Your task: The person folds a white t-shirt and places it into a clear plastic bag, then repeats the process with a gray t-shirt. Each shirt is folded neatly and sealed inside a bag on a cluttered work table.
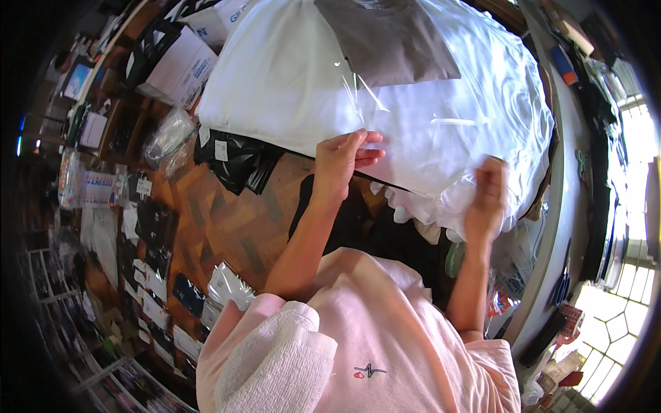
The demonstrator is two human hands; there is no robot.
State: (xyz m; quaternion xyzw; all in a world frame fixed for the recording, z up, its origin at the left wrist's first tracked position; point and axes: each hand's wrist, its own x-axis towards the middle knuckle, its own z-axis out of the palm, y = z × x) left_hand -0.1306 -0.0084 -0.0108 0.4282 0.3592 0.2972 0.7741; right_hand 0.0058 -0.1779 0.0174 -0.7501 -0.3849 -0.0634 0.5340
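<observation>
A folded grey-brown garment [396, 45] lies toward the far side of a big white cloth-covered surface [275, 89]. Bright glints of clear plastic film [358, 89] run from beside the garment down to my left hand [339, 162]. That hand's thumb and forefinger are pinched together at the film's near end, over the front edge of the white cloth. Farther right, my right hand [487, 189] hovers above the cloth with fingers curled. Motion smears it, so whether it holds anything is unclear.
Black plastic packets [237, 162] hang at the surface's left front edge. White cartons [180, 69] and a crumpled clear bag [169, 138] sit to the left. More packaged items [155, 303] lie on the wooden floor [206, 206]. A grey ledge [551, 227] runs along the right.
</observation>
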